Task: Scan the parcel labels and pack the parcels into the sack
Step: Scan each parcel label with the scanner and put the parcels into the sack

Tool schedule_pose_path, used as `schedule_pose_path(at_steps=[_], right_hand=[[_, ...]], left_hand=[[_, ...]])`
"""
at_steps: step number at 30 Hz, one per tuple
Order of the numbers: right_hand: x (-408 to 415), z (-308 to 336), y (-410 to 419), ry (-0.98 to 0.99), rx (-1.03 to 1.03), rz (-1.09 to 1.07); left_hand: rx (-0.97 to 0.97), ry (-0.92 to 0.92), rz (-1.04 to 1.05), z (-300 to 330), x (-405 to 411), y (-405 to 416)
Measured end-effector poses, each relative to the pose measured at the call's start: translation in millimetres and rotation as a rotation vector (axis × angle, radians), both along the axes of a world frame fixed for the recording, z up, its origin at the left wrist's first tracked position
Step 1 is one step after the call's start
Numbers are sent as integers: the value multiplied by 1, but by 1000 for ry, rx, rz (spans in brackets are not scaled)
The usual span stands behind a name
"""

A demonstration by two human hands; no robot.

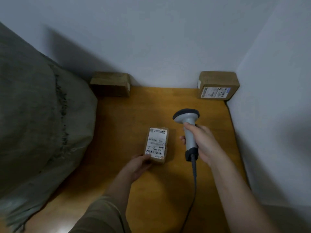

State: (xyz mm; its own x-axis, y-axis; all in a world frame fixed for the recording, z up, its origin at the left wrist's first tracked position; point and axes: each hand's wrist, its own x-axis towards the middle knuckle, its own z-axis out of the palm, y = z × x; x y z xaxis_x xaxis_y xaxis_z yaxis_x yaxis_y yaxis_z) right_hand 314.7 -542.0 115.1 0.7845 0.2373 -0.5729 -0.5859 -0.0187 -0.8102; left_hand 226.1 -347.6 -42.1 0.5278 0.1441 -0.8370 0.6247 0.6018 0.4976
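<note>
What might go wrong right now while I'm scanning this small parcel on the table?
The scanner in your right hand sits beside the small parcel, head aimed away from its label, so the scan may miss. Your left hand grips only the near end, and fingers might cover the bottom barcode.

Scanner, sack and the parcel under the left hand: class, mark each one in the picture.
scanner (189, 132), head view, on its grey handle
sack (33, 115), head view, on its woven side
parcel (155, 143), head view, on its white label

Two bare forearms enter from the lower edge of the frame. The left hand (136, 165) comes out of an olive-brown sleeve (101, 216) at lower centre; the right hand (203, 142) has no sleeve in view.
</note>
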Motion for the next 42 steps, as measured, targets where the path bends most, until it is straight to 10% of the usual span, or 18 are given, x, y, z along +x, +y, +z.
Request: schedule_pose_path(at_steps=[8,15,22,33,42], right_hand=[[-10,25,-15,-92,-122,165],[-22,21,-21,-84,-150,155],[-29,18,-27,-77,-154,166],[-31,-5,-47,-6,-178,154],[-23,3,-49,-20,-136,190]], left_hand=[[296,-30,-378,30,-1,-4],[780,132,-248,23,1,-16],[83,280,18,0,-2,-64],[607,167,-71,-21,13,-52],[379,187,-77,-26,2,-72]])
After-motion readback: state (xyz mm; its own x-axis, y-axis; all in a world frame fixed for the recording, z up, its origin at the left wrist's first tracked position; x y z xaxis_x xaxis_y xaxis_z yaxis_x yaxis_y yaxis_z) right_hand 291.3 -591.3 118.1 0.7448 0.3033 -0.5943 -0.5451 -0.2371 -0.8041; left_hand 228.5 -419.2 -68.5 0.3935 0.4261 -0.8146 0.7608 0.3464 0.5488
